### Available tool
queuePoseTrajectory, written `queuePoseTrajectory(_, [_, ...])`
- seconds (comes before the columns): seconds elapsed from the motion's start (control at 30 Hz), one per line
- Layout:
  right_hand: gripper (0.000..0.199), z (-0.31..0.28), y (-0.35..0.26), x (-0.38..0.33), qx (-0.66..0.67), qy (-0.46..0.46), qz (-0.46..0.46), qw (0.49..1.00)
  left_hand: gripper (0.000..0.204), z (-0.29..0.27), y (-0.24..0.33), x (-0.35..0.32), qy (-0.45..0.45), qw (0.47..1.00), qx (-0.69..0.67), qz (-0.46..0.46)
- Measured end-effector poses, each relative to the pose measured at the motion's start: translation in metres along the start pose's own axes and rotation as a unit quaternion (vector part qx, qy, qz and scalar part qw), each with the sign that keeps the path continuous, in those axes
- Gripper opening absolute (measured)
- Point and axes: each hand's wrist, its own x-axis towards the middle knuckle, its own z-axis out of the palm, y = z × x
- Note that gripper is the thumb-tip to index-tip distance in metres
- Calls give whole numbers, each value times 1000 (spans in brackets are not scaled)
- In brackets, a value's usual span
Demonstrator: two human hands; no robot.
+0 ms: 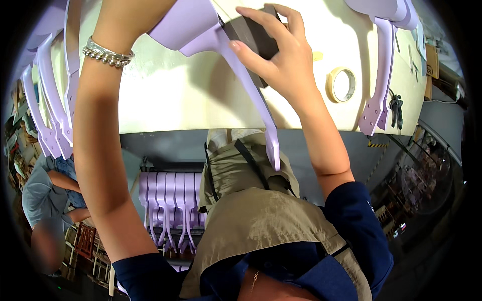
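Observation:
A light purple moulded part [188, 25] with a broad curved end and a long narrow leg lies at the table's near edge. Its leg sticks out past that edge, toward my apron. My left hand [135, 12] reaches to its broad end at the top of the picture; the fingers are out of sight. In my right hand [286, 55] is a dark grey block [256, 37], gripped between thumb and fingers and held against or just over the part's leg side. I cannot tell whether the block touches the part.
A roll of tan tape [341, 84] lies on the cream table [155, 100] to the right. Beyond it are another purple part [384, 65] and black pliers [396, 108]. More purple parts [47, 100] stand at left, and several hang on a rack [173, 193] below. Another person [47, 190] is at far left.

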Motion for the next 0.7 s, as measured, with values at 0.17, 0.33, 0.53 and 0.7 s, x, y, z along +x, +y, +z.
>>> queuePoseTrajectory(0.17, [43, 4, 0, 18, 14, 17, -36, 999, 27, 1, 17, 1, 16, 996, -53, -67])
queuePoseTrajectory(0.33, [46, -25, 9, -54, -44, -62, -4, 997, 28, 1, 14, -2, 5, 999, -32, -14])
queuePoseTrajectory(0.53, [44, -6, 4, -14, -5, -22, -24, 999, 29, 7, 1, -2, 29, 998, -59, -12])
queuePoseTrajectory(0.7, [44, 0, 5, -18, 8, -6, 7, 1000, 30, 4, 14, -4, 36, 999, -19, -12])
